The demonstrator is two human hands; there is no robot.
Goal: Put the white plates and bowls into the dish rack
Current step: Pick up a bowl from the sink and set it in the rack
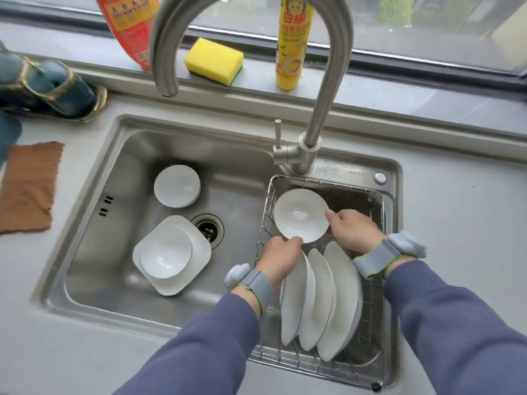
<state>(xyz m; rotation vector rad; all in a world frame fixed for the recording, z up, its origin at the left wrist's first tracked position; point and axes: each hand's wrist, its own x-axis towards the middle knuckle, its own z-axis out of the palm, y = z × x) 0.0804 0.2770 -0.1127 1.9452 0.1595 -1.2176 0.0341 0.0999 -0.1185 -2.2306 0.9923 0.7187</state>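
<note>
A wire dish rack (263, 223) sits in the right part of the steel sink (94, 212). Three white plates (319, 297) stand on edge in its near half. A white bowl (301, 214) is held over the rack's far half by both hands: my left hand (278, 259) grips its near rim, my right hand (353, 230) its right rim. In the sink's left basin a white bowl (165, 256) rests on a square white plate (196, 252). Another white bowl stack (176, 186) stands behind it.
A tall curved tap (328, 81) rises just behind the rack. On the sill stand a yellow sponge (214, 61), a yellow detergent bottle (291, 44) and a red bottle (128, 27). A brown cloth (28, 186) lies on the left counter, beside a dark teal dish (51, 86). The drain (208, 230) is mid-sink.
</note>
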